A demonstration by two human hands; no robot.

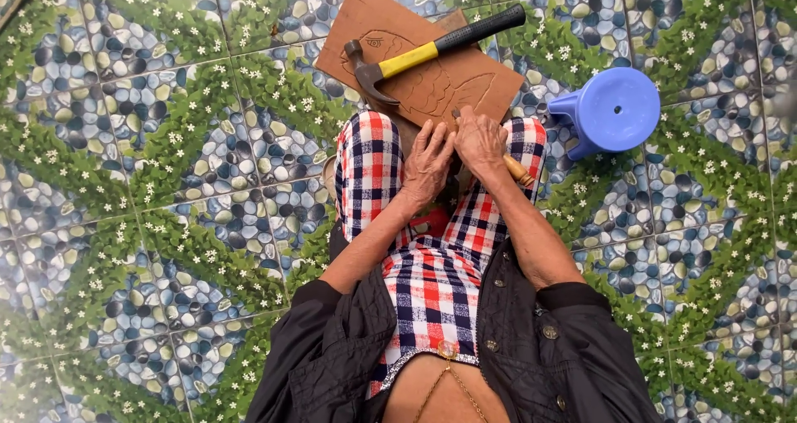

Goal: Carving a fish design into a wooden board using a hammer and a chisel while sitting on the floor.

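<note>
One carved wooden board (pixel 432 66) lies just beyond the knees with one claw hammer (pixel 415 56) resting across it, one blue stool (pixel 613 109) tipped to its right, while the right hand (pixel 481 141) clasps a wooden-handled chisel (pixel 519 171) and the left hand (pixel 427 164) rests loosely open beside it.

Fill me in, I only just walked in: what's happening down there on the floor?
A person sits with a wooden board propped against their knees, a bird outline cut into it. The right hand grips a wooden-handled tool at the board's lower edge; the left hand rests beside it. A claw hammer lies untouched on the board. A blue plastic stool stands nearby on the tiled floor.
</note>
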